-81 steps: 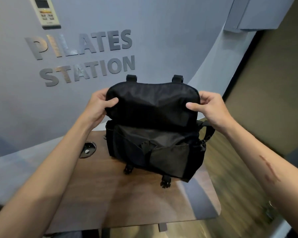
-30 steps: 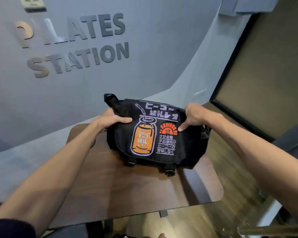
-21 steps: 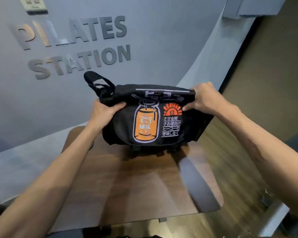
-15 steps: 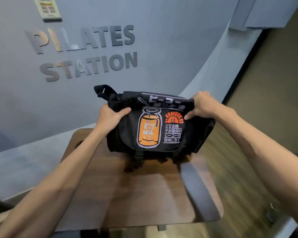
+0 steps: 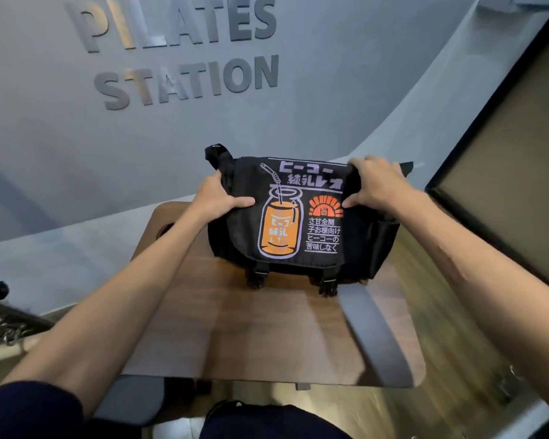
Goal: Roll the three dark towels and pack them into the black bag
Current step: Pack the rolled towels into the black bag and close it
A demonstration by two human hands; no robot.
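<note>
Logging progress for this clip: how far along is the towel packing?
Packing looks done: no towels show, and the black bag sits on the wooden table with its printed flap down. Its contents are hidden. In hand: left hand and right hand grip its upper corners. Left: possibly fastening the buckles.

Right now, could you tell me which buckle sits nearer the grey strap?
The right buckle, below the text block; the left buckle hangs under the orange jar, away from the grey strap.

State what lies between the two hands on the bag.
In the head view, the flap's printed orange jar and sun emblem lie between left hand and right hand.
</note>
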